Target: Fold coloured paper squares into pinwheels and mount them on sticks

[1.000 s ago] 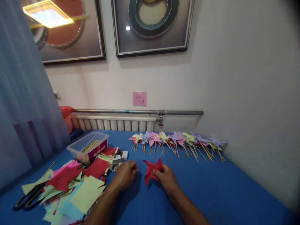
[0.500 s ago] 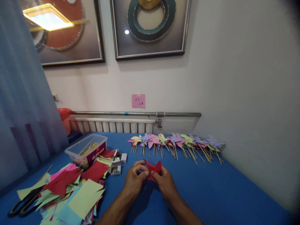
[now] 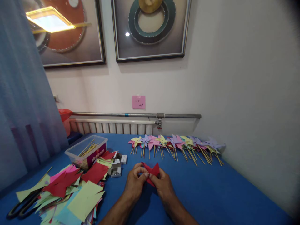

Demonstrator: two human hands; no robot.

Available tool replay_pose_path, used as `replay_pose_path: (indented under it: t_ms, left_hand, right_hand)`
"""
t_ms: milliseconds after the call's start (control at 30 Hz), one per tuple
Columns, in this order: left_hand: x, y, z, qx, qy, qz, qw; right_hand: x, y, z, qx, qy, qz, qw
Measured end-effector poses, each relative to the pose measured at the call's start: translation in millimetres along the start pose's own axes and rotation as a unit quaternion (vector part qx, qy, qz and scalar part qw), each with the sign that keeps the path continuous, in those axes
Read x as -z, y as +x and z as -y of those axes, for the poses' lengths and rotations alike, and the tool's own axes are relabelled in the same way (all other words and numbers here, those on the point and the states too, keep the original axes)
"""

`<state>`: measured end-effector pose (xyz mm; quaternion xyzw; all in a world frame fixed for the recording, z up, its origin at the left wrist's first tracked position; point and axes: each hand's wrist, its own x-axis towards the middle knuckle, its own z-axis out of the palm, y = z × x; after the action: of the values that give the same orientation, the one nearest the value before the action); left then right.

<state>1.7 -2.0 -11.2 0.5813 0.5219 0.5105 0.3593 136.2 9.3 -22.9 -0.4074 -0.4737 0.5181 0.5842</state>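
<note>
A partly folded red paper pinwheel [image 3: 153,170] is held over the blue table, its pointed corners sticking up. My left hand [image 3: 137,180] pinches its left side between thumb and fingers. From the right, my right hand [image 3: 162,182] closes on the same paper, its thumb pressed near the middle. Both thumbs almost meet there; whether a pin sits between them is too small to tell. Behind the hands lies a row of finished pinwheels [image 3: 173,140] in yellow, purple and pink on thin wooden sticks.
On the left are a pile of cut coloured paper [image 3: 85,200], black-handled scissors [image 3: 24,204] and a clear plastic box [image 3: 87,150] with sticks. Small open cardboard boxes [image 3: 116,170] stand beside the paper. A blue curtain [image 3: 30,93] hangs at left; a radiator [image 3: 112,126] runs along the wall.
The red paper has turned and tilted slightly in my hands. My thumbs have come closer together at its middle, with the right hand shifted a little left.
</note>
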Motion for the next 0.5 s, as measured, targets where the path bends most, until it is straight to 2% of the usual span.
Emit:
replay_pose_path:
  t_ms: [200, 500]
  left_hand:
    - [1.4, -1.2, -3.5, -0.032, 0.054, -0.006, 0.998]
    - [1.0, -2.2, -3.0, -0.045, 0.024, -0.005, 0.999]
  right_hand:
    - [-0.2, -1.2, -1.0, 0.001, -0.010, 0.020, 1.000]
    - [0.5, -1.1, -2.4, 0.019, -0.015, 0.031, 0.999]
